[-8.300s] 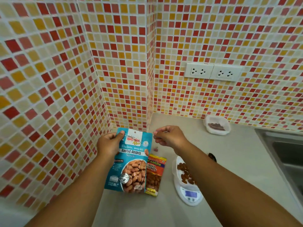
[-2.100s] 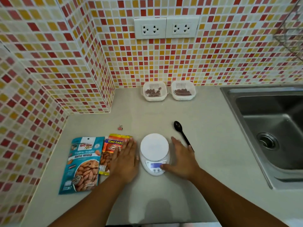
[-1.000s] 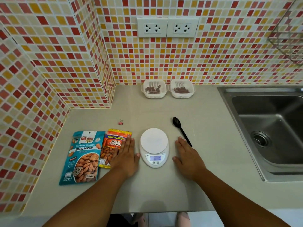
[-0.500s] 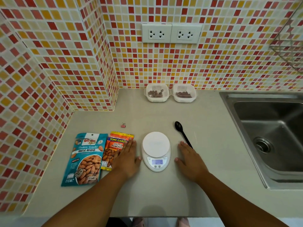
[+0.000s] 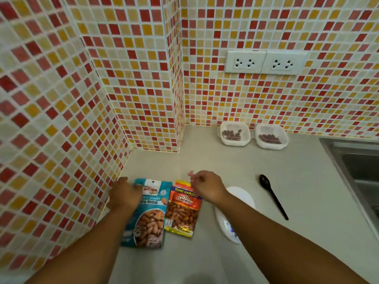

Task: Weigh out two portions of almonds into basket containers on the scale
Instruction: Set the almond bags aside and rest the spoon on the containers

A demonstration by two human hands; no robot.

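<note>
On the pale grey desk (image 5: 205,261) lie two almond packets side by side. The teal foil pouch (image 5: 146,217) reads "Almonds" under a partly covered word; its brand logo is too blurred to read. The left hand (image 5: 124,193) rests on its upper left corner, fingers bent over the top edge, though I cannot tell whether they grip it. The orange-red sachet (image 5: 183,208) reads "TONG GARDEN SALTED ALMONDS". The right hand (image 5: 207,186) hangs over its top right corner with fingers curled; whether it pinches anything is unclear. A small pink binder clip (image 5: 191,173) lies just beyond that hand. The round white digital scale (image 5: 238,210) sits bare, partly behind the right forearm. Two clear plastic basket containers (image 5: 253,135) holding almonds stand against the tiled wall. A black plastic spoon (image 5: 272,194) lies to the right of the scale.
</note>
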